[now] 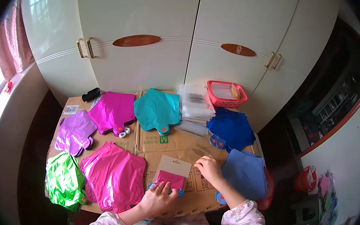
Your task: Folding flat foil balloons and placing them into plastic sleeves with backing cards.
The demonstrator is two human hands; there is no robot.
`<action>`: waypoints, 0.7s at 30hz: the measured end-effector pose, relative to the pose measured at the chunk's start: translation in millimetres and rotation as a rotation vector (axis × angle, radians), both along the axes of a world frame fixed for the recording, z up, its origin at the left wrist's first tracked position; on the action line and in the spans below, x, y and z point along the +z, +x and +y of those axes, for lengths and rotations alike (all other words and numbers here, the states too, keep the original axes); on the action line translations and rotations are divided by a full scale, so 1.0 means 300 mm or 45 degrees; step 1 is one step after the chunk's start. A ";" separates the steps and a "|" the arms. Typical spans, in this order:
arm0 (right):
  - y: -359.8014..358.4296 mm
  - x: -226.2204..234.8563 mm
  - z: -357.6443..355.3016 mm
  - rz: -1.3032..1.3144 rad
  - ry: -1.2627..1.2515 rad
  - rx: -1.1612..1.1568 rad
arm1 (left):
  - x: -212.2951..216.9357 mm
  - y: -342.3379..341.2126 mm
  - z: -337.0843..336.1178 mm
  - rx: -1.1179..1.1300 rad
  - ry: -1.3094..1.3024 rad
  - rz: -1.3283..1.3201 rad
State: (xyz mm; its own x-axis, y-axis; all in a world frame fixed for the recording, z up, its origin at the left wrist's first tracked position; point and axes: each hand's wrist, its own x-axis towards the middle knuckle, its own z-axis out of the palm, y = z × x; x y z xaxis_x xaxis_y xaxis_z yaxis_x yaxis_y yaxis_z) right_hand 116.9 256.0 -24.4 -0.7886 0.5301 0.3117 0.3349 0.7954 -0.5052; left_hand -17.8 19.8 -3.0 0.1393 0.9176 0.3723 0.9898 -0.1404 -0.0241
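A beige hanging card with a slot at its top lies on the cardboard in front of me. On its lower half is a folded pink shiny piece, with a bit of blue showing beneath. My left hand is closed over the near edge of the pink piece, fingertips pressing on it. Just past the card's upper right corner, my right hand has its fingers pinched together; what they hold, if anything, is too small to tell. A large pile of pink shiny pieces lies left of the card.
Flattened cardboard covers the table. Around it lie shiny piles: green, purple, magenta, teal, dark blue and light blue. Clear plastic bags and a red basket stand at the back.
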 end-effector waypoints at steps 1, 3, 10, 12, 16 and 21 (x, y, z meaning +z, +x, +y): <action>-0.003 -0.005 0.002 0.024 0.023 -0.003 | 0.001 0.003 0.001 -0.005 -0.008 -0.001; -0.014 -0.021 0.004 0.072 0.069 -0.008 | 0.005 0.010 0.006 -0.030 -0.027 0.007; -0.072 -0.010 -0.070 0.178 -0.081 0.032 | 0.001 0.040 0.021 -0.148 -0.005 0.102; -0.076 -0.046 -0.054 0.215 0.075 0.092 | -0.003 0.040 0.026 -0.150 0.020 0.130; -0.080 -0.027 -0.083 0.137 0.188 0.186 | -0.027 0.013 0.034 -0.128 0.056 0.147; -0.075 -0.025 -0.109 0.077 0.228 0.205 | -0.055 0.009 0.055 -0.122 0.110 0.150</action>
State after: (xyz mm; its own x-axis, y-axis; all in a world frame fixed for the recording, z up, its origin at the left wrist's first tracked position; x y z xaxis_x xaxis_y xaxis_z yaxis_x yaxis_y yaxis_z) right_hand 94.5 223.5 -31.9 -0.8355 0.3309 0.4386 0.1698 0.9147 -0.3667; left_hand -15.1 36.2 -19.6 0.2717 0.8635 0.4249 0.9616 -0.2260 -0.1555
